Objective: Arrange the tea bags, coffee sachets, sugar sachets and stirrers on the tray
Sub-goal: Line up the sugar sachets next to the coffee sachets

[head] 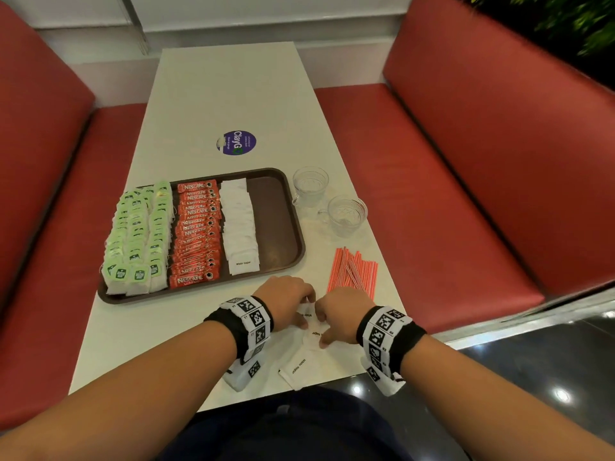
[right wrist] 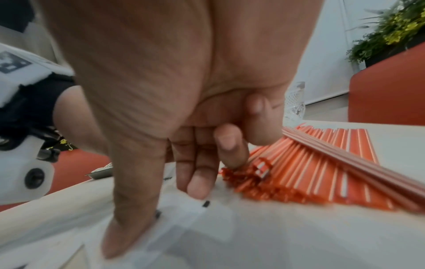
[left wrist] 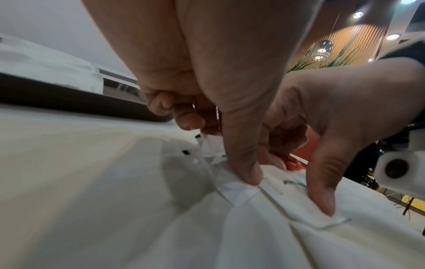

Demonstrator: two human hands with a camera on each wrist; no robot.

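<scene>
Sugar sachets [head: 307, 322]: approx 3 loose, 2 cups [head: 310, 186].

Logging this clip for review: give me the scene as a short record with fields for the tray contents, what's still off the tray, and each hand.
tray: tea bags, coffee sachets, sugar sachets in columns; right strip bare
off tray: stirrers, loose sugar sachets, two glass cups
left hand: on loose sachets
right hand: on loose sachets, thumb pressing down
</scene>
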